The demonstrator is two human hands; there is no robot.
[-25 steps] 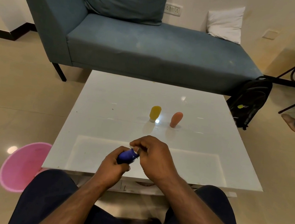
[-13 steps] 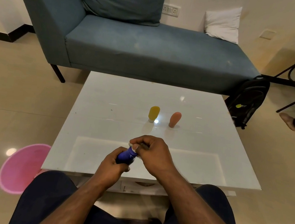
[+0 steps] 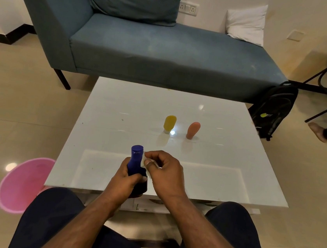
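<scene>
As a seated person cleans a small blue bottle (image 3: 135, 161) over the near edge of a white glass-topped table (image 3: 119, 106), the left hand (image 3: 125, 182) is wrapped round its lower body, holding it upright with the cap at 12 o'clock. The right hand (image 3: 165, 171), at 3 o'clock from the neck, pinches a scrap of white tissue (image 3: 145, 160) against the shoulder just below the cap. With the long axis near vertical, the next stroke likely runs up or down that side. A yellow bottle (image 3: 169, 123) and a peach bottle (image 3: 193, 129) stand well beyond, toward 12 and 1 o'clock.
</scene>
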